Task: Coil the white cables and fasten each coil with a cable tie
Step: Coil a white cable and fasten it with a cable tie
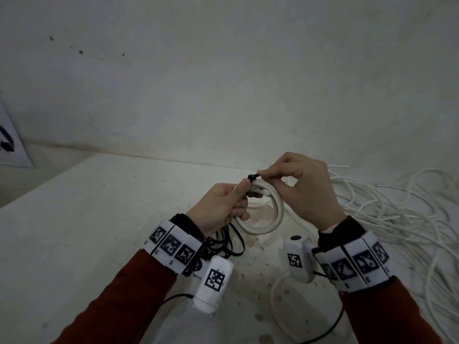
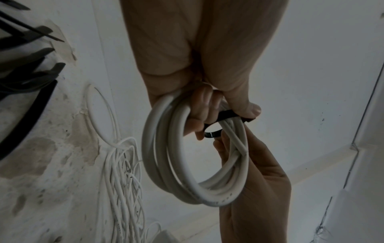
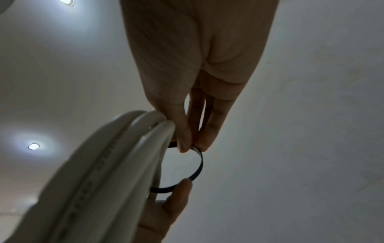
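A person in rust-red sleeves holds a small coil of white cable point(image 1: 269, 214) in the air above a stained white worktop point(image 1: 74, 244), both wrists strapped with marker-printed bands. The left hand point(image 1: 221, 207) has its fingers curled through the coil, gripping the bundled turns, its thumb pressed on the strap of a black cable tie point(image 1: 250, 180) that is looped around them. The right hand point(image 1: 308, 187) pinches the tie's head between thumb and forefinger at the top of the coil; its other fingers are bent and hold nothing. From the wrist views the tie forms a slack ring that stands well clear of the cable on one side, not drawn snug. The coil is made of several turns, with one cut end lying across the others. To the right, on the worktop, a large tangle of loose white cable point(image 1: 397, 214) sprawls toward the wall point(image 1: 223, 70). Just beneath the left wrist lies a bunch of spare black ties point(image 1: 223, 242).
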A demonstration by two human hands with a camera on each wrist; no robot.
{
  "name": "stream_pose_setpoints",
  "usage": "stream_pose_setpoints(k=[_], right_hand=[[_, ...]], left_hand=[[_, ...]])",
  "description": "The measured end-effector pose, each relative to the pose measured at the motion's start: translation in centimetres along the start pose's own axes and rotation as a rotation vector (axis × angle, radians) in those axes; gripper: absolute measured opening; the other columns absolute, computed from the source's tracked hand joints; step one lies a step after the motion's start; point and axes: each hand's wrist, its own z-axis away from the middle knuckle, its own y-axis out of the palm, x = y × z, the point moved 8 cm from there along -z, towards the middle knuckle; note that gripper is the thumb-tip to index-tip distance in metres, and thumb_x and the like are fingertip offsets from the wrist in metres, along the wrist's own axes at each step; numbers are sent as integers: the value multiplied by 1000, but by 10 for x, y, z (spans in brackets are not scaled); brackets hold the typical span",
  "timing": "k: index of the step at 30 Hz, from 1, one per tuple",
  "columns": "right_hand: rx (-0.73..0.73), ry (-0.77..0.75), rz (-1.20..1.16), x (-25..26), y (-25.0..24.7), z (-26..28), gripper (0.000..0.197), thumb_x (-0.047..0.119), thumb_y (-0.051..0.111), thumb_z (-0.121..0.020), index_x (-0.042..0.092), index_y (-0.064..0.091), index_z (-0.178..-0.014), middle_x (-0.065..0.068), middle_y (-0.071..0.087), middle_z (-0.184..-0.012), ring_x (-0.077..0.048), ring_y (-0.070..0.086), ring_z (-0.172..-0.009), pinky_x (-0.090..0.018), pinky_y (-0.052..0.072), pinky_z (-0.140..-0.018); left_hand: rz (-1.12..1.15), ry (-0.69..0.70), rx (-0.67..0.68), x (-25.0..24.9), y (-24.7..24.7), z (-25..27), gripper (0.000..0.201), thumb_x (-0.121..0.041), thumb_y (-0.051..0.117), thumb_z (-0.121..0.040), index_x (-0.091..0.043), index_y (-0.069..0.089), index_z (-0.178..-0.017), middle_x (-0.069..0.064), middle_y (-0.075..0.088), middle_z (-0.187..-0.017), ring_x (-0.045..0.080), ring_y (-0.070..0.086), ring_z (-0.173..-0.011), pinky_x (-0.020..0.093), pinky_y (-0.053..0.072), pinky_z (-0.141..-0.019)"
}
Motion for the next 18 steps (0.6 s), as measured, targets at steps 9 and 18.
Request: stream_pose_setpoints(k=[9,18], right_hand=[[4,-53,-21,6,2,0,9,14,74,-79,11,78,-86,-4,67,-74,-9,63,-69,-25,50,-63],[-63,-120,5,13,-3,2,9,8,72,-81,11,77,-87,-3,66,-75,-7,60,-69,-24,49,-62]], left_hand=[[-27,-3,2,-7,3,4,40,-42,47,-80,-19,73,-60,-9,24,-49,4,24,-43,21,42,-56],[-59,-16,20,-10,3,6,44,-42,50,-80,-2,65,-90,-10,25,-49,4,25,-42,22,41,-57]])
